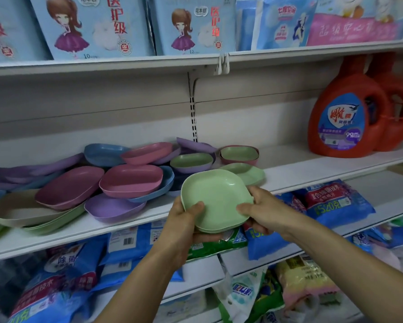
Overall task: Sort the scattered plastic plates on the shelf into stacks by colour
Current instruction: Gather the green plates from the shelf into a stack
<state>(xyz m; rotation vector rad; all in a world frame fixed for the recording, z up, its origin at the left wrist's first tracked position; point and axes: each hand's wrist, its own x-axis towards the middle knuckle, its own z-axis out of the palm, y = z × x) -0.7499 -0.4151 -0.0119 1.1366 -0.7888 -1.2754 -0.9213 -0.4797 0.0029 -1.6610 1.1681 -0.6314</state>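
I hold a small stack of light green square plates [219, 197] in front of the shelf edge [312, 176]. My left hand [184, 217] grips its left rim, thumb on top. My right hand [263, 210] grips the right rim, thumb on the plate's inside. On the shelf behind lie another green plate [249, 173], a green plate nested in a purple one [191, 160], a green one in a pink one [239, 153], pink plates [130, 178], blue plates [102, 152], purple plates [112, 208] and a beige plate [16, 210], all mixed in a loose heap.
Red detergent bottles [345, 113] stand at the shelf's right end, with bare shelf between them and the plates. Blue boxes [91, 26] fill the shelf above. Blue bags of washing powder [335, 201] lie on the shelf below.
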